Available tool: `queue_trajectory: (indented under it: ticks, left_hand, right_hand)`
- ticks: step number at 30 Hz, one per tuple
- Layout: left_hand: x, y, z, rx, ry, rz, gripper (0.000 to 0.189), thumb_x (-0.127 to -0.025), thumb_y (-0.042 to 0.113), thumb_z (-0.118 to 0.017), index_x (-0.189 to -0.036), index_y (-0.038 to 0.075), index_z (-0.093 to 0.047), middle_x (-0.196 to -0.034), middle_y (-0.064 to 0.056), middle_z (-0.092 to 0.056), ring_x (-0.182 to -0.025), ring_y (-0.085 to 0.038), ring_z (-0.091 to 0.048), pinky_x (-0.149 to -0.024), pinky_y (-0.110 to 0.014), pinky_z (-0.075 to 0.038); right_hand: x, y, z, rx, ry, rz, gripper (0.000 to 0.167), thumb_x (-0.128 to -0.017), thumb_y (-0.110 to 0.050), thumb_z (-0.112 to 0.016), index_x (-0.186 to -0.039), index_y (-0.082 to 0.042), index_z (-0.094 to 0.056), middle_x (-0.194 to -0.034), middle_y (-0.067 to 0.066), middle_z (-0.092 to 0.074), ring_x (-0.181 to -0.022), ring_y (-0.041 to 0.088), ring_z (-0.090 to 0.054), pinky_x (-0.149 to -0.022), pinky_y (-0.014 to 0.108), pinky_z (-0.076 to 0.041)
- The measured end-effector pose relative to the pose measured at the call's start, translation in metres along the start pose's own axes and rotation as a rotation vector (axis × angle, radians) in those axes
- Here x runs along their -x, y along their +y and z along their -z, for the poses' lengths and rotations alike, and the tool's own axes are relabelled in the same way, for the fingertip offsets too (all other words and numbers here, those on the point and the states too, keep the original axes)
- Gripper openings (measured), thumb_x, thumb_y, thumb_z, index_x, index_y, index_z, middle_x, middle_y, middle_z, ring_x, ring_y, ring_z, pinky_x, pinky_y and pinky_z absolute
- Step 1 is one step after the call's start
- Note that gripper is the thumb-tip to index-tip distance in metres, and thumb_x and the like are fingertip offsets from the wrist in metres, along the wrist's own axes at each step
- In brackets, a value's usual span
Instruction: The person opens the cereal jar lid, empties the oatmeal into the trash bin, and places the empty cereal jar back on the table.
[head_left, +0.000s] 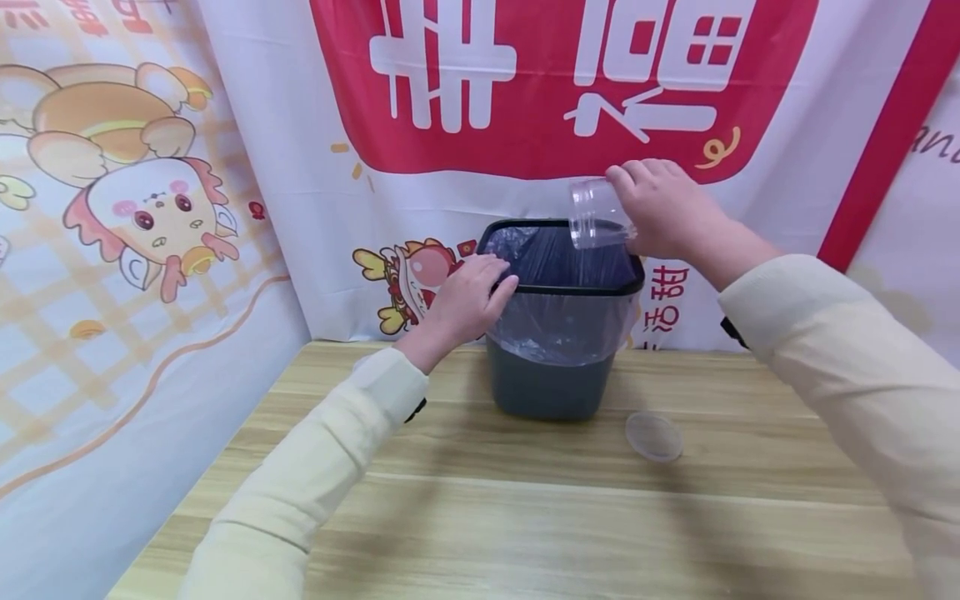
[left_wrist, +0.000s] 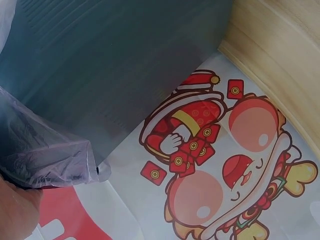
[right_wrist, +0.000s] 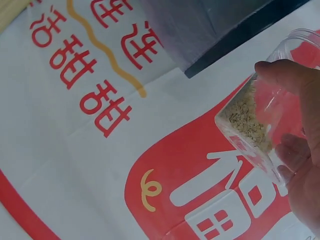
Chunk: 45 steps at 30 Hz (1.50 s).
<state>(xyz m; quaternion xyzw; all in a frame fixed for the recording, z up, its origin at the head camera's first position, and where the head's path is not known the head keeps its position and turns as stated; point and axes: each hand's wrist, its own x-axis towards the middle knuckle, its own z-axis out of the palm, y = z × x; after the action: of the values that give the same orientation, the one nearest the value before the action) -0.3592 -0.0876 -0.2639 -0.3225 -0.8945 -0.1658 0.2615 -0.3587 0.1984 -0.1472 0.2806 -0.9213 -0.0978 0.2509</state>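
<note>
A dark grey trash bin [head_left: 551,387] with a black rim and a clear plastic liner [head_left: 562,329] folded over it stands on the table against the back wall. My left hand [head_left: 468,300] holds the bin's left rim, its thumb toward the front; only a bit of that hand [left_wrist: 17,212] shows in the left wrist view. High at the bin's right side, my right hand [head_left: 667,204] grips a clear plastic jar [head_left: 588,221]. The jar lies tipped sideways, its mouth over the bin's opening. Pale flaky bits [right_wrist: 245,120] like oats collect toward its base in the right wrist view.
A clear round lid [head_left: 654,436] lies on the wooden table [head_left: 480,533], in front and right of the bin. Printed cloth [head_left: 262,208] with red patches and cartoon figures hangs behind and to the left. Part of a pale object [head_left: 362,362] shows behind the left sleeve.
</note>
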Motion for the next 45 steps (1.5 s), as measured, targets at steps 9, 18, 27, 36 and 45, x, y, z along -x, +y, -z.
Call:
queue_trajectory:
  ticks: [9,18,27,36,45]
  left_hand:
    - [0.001,0.001,0.002,-0.003,-0.014,0.015,0.048,-0.102,0.037,-0.042,-0.135,0.004,-0.056,-0.138,-0.012,-0.054,-0.133,-0.025,-0.042,-0.112,-0.035,-0.027]
    - [0.002,0.001,0.004,-0.007,-0.023,0.029,0.048,-0.102,0.036,-0.042,-0.135,0.004,-0.056,-0.139,-0.012,-0.053,-0.134,-0.025,-0.041,-0.113,-0.036,-0.027]
    - [0.002,0.001,0.002,-0.009,-0.033,0.033,0.048,-0.103,0.036,-0.041,-0.135,0.004,-0.056,-0.139,-0.013,-0.053,-0.134,-0.025,-0.041,-0.113,-0.036,-0.027]
    - [0.001,0.001,0.002,-0.005,-0.040,0.032,0.048,-0.103,0.036,-0.041,-0.135,0.004,-0.056,-0.139,-0.012,-0.053,-0.134,-0.025,-0.041,-0.112,-0.036,-0.027]
    - [0.000,0.002,0.002,0.000,-0.040,0.043,0.048,-0.102,0.037,-0.041,-0.134,0.005,-0.057,-0.140,-0.012,-0.053,-0.135,-0.025,-0.040,-0.112,-0.037,-0.027]
  right_hand:
    - [-0.004,-0.006,-0.006,0.107,0.010,0.095,0.103,-0.053,-0.018,-0.095,-0.137,0.005,-0.040,-0.129,0.028,-0.046,-0.120,0.046,-0.043,-0.105,0.057,-0.034]
    - [-0.009,-0.017,-0.010,0.227,-0.011,0.156,0.098,-0.060,-0.015,-0.091,-0.138,0.006,-0.038,-0.132,0.028,-0.045,-0.122,0.044,-0.041,-0.107,0.054,-0.032]
    - [-0.009,-0.025,-0.020,0.322,-0.012,0.190,0.094,-0.061,-0.011,-0.090,-0.139,0.002,-0.039,-0.134,0.026,-0.047,-0.126,0.043,-0.043,-0.110,0.050,-0.031]
    - [-0.010,-0.029,-0.025,0.374,-0.003,0.235,0.088,-0.065,-0.013,-0.089,-0.137,0.001,-0.042,-0.132,0.025,-0.049,-0.125,0.041,-0.044,-0.110,0.049,-0.030]
    - [-0.007,-0.030,-0.028,0.447,0.006,0.267,0.087,-0.064,-0.011,-0.088,-0.137,-0.001,-0.043,-0.134,0.024,-0.049,-0.125,0.040,-0.044,-0.111,0.048,-0.029]
